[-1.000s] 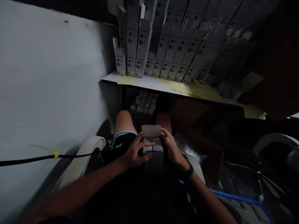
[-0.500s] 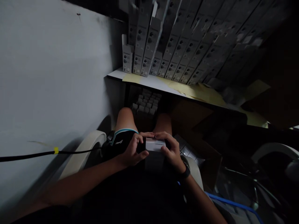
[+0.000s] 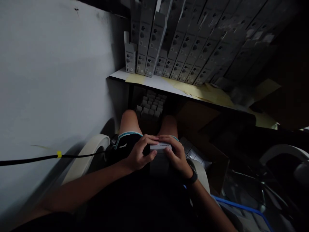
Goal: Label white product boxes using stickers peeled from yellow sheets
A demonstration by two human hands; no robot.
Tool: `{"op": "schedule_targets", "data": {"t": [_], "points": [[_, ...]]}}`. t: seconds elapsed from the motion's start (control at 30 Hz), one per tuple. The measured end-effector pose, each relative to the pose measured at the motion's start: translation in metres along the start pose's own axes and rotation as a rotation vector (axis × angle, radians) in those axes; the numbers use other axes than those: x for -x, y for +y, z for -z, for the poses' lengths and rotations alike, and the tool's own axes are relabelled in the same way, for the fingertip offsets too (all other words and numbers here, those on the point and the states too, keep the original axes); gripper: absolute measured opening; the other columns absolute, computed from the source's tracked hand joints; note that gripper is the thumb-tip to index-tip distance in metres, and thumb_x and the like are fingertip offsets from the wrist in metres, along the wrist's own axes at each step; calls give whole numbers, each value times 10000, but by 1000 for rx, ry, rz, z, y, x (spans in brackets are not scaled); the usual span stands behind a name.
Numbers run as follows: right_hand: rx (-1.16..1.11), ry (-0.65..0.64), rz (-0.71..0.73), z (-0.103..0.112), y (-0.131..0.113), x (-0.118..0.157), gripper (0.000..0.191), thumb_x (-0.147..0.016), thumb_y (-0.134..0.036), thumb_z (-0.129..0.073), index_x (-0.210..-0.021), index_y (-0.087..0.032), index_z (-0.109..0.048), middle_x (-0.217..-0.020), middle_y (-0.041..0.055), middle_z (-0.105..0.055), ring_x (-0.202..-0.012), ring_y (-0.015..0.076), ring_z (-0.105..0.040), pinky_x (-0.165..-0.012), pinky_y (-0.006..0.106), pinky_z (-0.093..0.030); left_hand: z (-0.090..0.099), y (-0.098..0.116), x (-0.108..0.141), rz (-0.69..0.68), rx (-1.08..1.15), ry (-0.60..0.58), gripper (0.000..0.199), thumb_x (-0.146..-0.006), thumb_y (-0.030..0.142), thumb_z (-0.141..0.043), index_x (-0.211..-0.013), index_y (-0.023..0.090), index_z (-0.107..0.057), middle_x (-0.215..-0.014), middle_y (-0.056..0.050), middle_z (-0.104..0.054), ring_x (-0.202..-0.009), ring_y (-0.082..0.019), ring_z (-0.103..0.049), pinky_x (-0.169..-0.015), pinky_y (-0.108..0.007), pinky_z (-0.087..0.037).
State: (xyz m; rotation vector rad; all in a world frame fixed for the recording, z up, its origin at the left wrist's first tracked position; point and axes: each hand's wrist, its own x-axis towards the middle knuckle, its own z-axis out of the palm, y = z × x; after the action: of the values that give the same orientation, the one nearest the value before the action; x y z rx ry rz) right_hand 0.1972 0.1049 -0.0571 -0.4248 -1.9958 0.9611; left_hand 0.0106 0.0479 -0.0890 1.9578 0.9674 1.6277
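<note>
Seen from a head-worn camera, a seated person grips a small white carton [image 3: 161,147] in both hands above the lap, just beyond the dark shirt front. The carton lies crosswise, with dark printing along its upper face. The left hand [image 3: 142,153] is curled, its fingers wrapped over the carton's left end. The right hand [image 3: 176,157], a black wristwatch [image 3: 192,176] on its wrist, closes on the right end in the same way, and the fingertips of the two hands nearly meet above the carton.

Beyond the knees, at upper center, rows of tall grey product boxes [image 3: 185,42] stand packed together on a white shelf [image 3: 154,82], with yellow paper sheets [image 3: 205,92] lying along its edge. Smaller grey cartons [image 3: 149,104] are stacked beneath the shelf. A pale wall [image 3: 53,80] fills the left of the frame, crossed at lower left by a black cable [image 3: 29,159] with a yellow tag [image 3: 59,154]. A blue strip [image 3: 241,205] runs across the lower right corner.
</note>
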Motion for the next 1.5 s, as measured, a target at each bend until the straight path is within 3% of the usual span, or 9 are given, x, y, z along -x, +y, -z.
{"op": "schedule_targets", "data": {"t": [0.27, 0.4, 0.53, 0.73, 0.93, 1.07, 1.17, 1.33, 1.5], "points": [[12, -105, -4, 7, -1, -1, 267, -965, -269, -551, -1212, -245, -649, -1245, 78, -611, -1176, 218, -573, -1012, 379, -428, 0, -3, -2, 8, -22, -11, 194, -881, 172, -601, -1075, 176, -595, -1210, -76, -586, -1203, -164, -572, -1063, -352, -471], [-9, -141, -51, 9, -1, -1, 279, -978, -256, -540, -1236, -260, -648, -1305, 73, -584, -1221, 215, -552, -1053, 386, -407, 1, -2, 1, 2, -83, -31, 261, -909, 152, -555, -1158, 206, -611, -1251, -71, -562, -1235, -155, -548, -1077, -345, -466], [-8, -160, -71, 10, -2, 0, 302, -999, -303, -503, -1271, -264, -629, -1345, 77, -552, -1256, 228, -524, -1080, 412, -384, 2, 0, 4, -21, -145, -83, 374, -942, 142, -496, -1276, 264, -614, -1317, -69, -517, -1281, -151, -513, -1087, -334, -471], [38, -200, -66, 11, 0, 2, 383, -1033, -396, -391, -1335, -274, -594, -1401, 80, -504, -1306, 248, -478, -1117, 448, -350, 5, -7, 2, -69, -148, -100, 346, -947, 160, -502, -1265, 230, -619, -1337, -85, -538, -1303, -173, -514, -1108, -389, -472], [107, -173, -20, 10, 8, 3, 373, -1016, -412, -421, -1295, -272, -626, -1366, 92, -535, -1276, 264, -501, -1078, 480, -401, 10, -16, 0, -119, -155, -158, 362, -927, 209, -565, -1287, 229, -601, -1381, -99, -521, -1335, -196, -500, -1110, -414, -474], [148, -163, 13, 11, 21, 5, 362, -962, -358, -555, -1309, -276, -618, -1367, 90, -540, -1272, 264, -509, -1073, 469, -407, 7, -18, -4, -132, -189, -158, 385, -859, 240, -674, -1236, 188, -617, -1382, -117, -534, -1343, -219, -500, -1107, -433, -479], [155, -156, -7, 13, 31, 8, 370, -942, -299, -599, -1311, -287, -608, -1369, 80, -544, -1269, 252, -520, -1072, 446, -406, 2, -19, -5, -93, -175, -158, 367, -882, 238, -649, -1244, 192, -611, -1384, -100, -554, -1354, -200, -496, -1139, -428, -454], [94, -114, -52, 15, 40, 10, 337, -949, -305, -579, -1281, -254, -607, -1337, 93, -561, -1249, 261, -534, -1061, 446, -413, -4, -17, -5, -17, -108, -151, 491, -940, 246, -561, -1413, 160, -457, -1433, -115, -521, -1434, -175, -407, -1213, -418, -380], [44, -98, -113, 15, 34, 7, 330, -980, -347, -507, -1277, -257, -618, -1333, 90, -564, -1270, 278, -515, -1077, 458, -394, -3, -17, -6, 3, -64, -154, 346, -935, 293, -573, -1257, 167, -575, -1439, -107, -515, -1440, -191, -402, -1218, -450, -373]]}}
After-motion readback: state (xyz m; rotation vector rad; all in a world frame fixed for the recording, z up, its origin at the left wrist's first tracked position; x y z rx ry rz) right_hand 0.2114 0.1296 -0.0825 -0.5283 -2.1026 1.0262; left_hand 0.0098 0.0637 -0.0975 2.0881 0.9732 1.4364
